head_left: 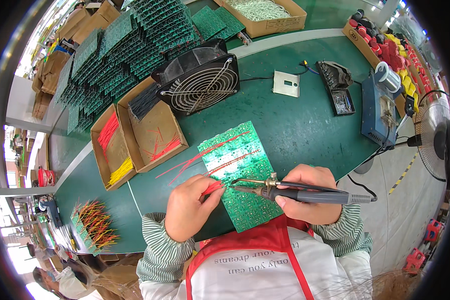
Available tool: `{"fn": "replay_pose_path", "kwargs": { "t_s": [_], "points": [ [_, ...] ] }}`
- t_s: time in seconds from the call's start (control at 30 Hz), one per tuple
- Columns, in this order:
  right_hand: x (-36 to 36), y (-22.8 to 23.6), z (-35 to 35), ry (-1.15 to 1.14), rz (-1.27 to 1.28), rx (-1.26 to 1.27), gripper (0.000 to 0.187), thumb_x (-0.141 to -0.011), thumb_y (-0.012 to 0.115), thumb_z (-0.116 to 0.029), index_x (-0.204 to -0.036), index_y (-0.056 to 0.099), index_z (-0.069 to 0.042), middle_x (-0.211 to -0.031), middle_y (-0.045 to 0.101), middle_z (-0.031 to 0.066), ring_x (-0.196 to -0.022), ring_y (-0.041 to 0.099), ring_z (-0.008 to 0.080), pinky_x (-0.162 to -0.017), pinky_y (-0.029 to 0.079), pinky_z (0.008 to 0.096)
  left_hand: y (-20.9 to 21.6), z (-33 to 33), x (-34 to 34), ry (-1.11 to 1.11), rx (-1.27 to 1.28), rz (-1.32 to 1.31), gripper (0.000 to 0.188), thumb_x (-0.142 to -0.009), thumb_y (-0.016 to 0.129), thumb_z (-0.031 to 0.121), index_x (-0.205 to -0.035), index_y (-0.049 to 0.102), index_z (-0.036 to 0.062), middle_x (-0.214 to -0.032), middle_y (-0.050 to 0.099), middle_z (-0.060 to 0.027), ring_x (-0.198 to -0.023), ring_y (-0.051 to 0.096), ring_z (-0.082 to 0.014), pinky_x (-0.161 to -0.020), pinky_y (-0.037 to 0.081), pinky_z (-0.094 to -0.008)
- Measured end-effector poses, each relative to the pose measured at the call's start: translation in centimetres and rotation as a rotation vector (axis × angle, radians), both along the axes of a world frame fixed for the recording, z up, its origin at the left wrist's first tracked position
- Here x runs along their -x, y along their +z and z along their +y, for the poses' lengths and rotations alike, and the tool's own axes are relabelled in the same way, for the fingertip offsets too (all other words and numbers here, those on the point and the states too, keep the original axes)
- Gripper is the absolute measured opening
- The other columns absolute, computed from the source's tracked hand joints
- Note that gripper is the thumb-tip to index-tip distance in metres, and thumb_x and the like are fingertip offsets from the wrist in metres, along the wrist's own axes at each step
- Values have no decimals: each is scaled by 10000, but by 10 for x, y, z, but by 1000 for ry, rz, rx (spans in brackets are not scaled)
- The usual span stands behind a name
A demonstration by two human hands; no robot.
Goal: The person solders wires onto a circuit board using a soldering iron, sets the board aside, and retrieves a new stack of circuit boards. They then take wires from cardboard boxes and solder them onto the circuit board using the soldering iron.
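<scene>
A green panel of circuit boards (pixel 255 207) lies tilted on the bench in front of me, with several red wires (pixel 220 146) across its upper part. My left hand (pixel 190 206) is closed at the panel's left edge, pinching a small bunch of red wires (pixel 213 188) between thumb and fingers. From the right, my right hand (pixel 312 192) grips a black-handled soldering iron (pixel 325 195) fitted with a brass clamp and a thin feed tube. The iron's tip is over the panel, close to the ends of the pinched wires. Whether it touches them I cannot tell.
A divided cardboard box (pixel 157 122) holds red, yellow and black wires at left. Beside it stand a black fan (pixel 202 80) and stacked green panels (pixel 130 45). A wired panel (pixel 92 227) lies far left. At right are a blue soldering station (pixel 377 112) and a black tray (pixel 342 100).
</scene>
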State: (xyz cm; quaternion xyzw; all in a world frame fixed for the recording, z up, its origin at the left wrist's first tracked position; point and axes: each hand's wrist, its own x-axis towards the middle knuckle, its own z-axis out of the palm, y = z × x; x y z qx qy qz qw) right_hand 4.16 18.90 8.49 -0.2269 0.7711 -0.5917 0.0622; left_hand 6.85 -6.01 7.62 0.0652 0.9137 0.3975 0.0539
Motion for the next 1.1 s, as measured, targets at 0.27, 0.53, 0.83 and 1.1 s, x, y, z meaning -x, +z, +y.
{"fn": "replay_pose_path", "kwargs": {
  "t_s": [0.27, 0.53, 0.83, 1.1],
  "points": [
    [5, 3, 4, 13, 16, 37, 167, -718, 705, -71, -785, 559, -26, -580, 602, 28, -464, 571, 104, -434, 417, 247, 0, 0, 1, -15, 27, 9, 94, -790, 682, 97, -813, 627, 23, -734, 591, -96, -572, 562, -235, -517, 445, -328],
    [2, 4, 13, -7, 15, 17, 177, -715, 711, -70, -788, 557, -24, -585, 606, 27, -464, 573, 99, -431, 417, 245, 12, -8, 2, -1, 10, -48, 104, -804, 677, 108, -855, 645, 23, -772, 617, -111, -622, 597, -246, -567, 473, -319],
    [-3, 0, 24, -51, -3, 18, 176, -714, 716, -76, -799, 570, -24, -649, 623, 40, -510, 584, 109, -473, 434, 240, 22, -3, -2, 121, 133, 175, 97, -779, 677, 44, -856, 653, -9, -723, 626, -97, -581, 557, -143, -546, 448, -263],
    [-5, 2, 25, -88, -27, 2, 167, -719, 709, -68, -802, 571, -23, -646, 624, 48, -519, 580, 106, -482, 436, 240, -1, 19, 8, -23, 8, 65, 128, -768, 702, 63, -855, 642, -9, -754, 584, -90, -595, 552, -165, -534, 432, -260]
  ]
}}
